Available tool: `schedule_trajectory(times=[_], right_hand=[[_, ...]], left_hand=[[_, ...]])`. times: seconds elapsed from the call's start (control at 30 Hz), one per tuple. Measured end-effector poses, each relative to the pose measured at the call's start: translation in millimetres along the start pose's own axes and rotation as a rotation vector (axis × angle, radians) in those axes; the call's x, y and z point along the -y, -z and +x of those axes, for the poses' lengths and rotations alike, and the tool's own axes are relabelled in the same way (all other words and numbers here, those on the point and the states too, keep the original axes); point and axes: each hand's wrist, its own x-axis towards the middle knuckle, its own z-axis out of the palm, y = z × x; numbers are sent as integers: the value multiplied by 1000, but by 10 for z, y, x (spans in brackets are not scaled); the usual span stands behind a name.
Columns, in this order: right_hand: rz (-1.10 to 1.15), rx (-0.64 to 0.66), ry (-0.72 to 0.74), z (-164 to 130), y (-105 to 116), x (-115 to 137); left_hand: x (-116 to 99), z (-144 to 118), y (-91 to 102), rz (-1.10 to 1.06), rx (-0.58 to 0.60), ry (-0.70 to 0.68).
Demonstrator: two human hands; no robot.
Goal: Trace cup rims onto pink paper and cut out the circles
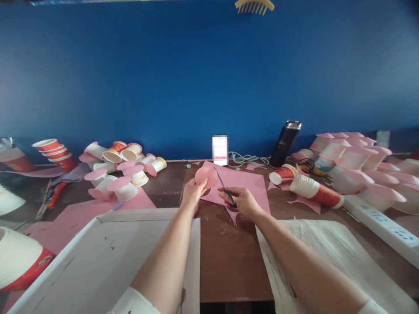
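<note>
My left hand [194, 192] pinches a round pink paper disc [207, 176] near its lower edge. In my right hand [242, 201] is a pair of dark-handled scissors [230, 196], its blade pointing up beside the disc's right edge. Under both hands lies a large pink paper sheet [253, 185] on the brown table [235, 266]. A pink scrap [232, 215] rests just below the scissors. Whether the blades touch the disc I cannot tell.
Paper cups with pink discs [122, 188] crowd the left, and more pink-topped cups [356, 152] are piled at right. A black flask [284, 144], a stack of cups [316, 192] and a power strip [381, 222] stand or lie to the right. A phone [220, 150] leans at the blue wall.
</note>
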Motion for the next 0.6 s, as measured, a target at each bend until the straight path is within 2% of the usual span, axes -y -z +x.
schedule_trajectory(times=[0.33,0.6], right_hand=[[-36,-15,-7,6,11,-2],[-33,-17,10,16,22,-28]], left_hand=[[8,20,34,80,55,-10],[3,10,27,48,39,7]])
